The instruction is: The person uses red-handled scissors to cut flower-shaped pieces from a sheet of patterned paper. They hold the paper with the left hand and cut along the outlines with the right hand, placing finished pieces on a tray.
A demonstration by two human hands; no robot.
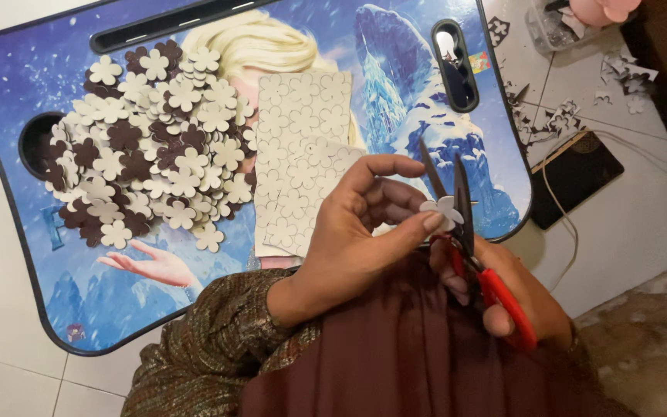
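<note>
My left hand [360,232] pinches a small cream flower-shaped cutout [440,210] between thumb and forefinger. My right hand [515,297] grips red-handled scissors [468,239], whose dark open blades straddle the cutout's edge. Both hands hover over my lap, just in front of a blue picture-printed lap table [17,232]. On that table lies a big pile of cream and dark brown flower cutouts [148,139], and beside it cream sheets [303,147] marked with flower outlines.
The table has a round cup hole [34,139] at left and an oval slot [455,66] at right. On the tiled floor to the right lie paper scraps [557,116], a dark flat pad [578,174], a cord [561,224] and a clear container [553,27].
</note>
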